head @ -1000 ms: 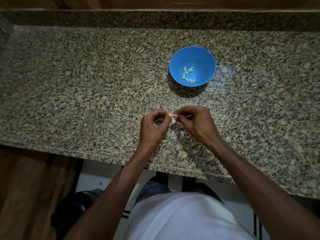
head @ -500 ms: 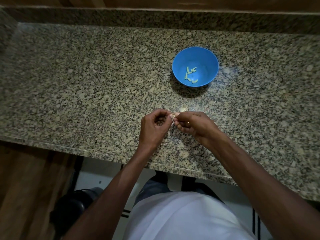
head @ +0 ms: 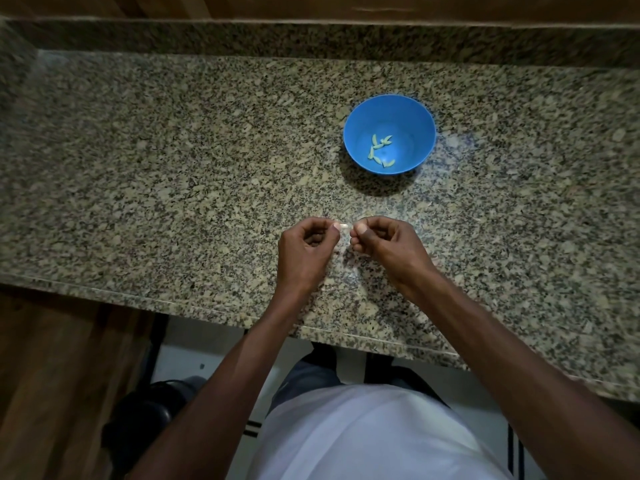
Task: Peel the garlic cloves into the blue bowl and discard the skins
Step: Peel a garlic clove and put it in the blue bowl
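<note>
Granite counter (head: pixel 173 168), dim light. Left hand (head: pixel 306 251) pinches a garlic clove (head: pixel 343 226) at its fingertips; right hand (head: pixel 388 245) pinches shut, contents unclear, probably skin. Blue bowl (head: pixel 360 116) beyond holds peeled cloves (head: pixel 380 150). Advice: peel in small strips, clove kept steady.

Open counter (head: pixel 173 174) left of bowl (head: pixel 360 116)

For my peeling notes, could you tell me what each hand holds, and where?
The left hand pinches a garlic clove by one end; what the right hand pinches cannot be told.
</note>
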Demonstrator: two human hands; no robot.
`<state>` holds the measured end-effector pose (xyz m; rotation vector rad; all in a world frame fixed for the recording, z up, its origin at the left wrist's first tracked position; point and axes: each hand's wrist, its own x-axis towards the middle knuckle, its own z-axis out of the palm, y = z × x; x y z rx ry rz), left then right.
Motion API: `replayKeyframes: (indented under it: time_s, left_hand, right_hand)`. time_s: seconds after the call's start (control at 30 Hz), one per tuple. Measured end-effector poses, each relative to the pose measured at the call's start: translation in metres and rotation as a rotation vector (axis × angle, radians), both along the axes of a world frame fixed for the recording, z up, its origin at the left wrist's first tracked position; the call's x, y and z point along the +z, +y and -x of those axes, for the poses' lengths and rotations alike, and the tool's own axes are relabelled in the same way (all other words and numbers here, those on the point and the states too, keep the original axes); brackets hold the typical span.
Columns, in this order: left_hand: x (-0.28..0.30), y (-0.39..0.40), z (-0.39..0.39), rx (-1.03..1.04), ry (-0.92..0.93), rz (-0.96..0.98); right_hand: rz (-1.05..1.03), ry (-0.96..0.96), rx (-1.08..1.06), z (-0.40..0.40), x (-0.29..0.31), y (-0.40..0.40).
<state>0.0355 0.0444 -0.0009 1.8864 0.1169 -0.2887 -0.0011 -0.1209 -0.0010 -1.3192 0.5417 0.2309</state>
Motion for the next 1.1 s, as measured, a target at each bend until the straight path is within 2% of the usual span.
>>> replayKeyframes:
  time_s: [0.57, 0.77, 0.87, 0.97, 1.1]
  left_hand:
    - [0.005, 0.0, -0.002, -0.018, -0.043, -0.031]
    - [0.004, 0.002, -0.002, -0.03, -0.003, -0.025]
    - [0.005, 0.002, -0.003, 0.007, 0.097, 0.004]
    - [0.007, 0.001, -0.003, 0.018, 0.146, 0.055]
    - [0.009, -0.001, -0.004, 0.025, 0.14, 0.102]
  right_hand:
    - [0.909, -0.58, 0.337, -0.007, 0.01, -0.001]
    - [0.977, -0.665, 0.417, -0.004, 0.005, -0.002]
    - [0.992, -0.68, 0.424, -0.004, 0.002, -0.002]
    - [0.863, -0.622, 0.314, -0.004, 0.002, 0.002]
    - [0.608, -0.412, 0.171, -0.004, 0.003, 0.008]
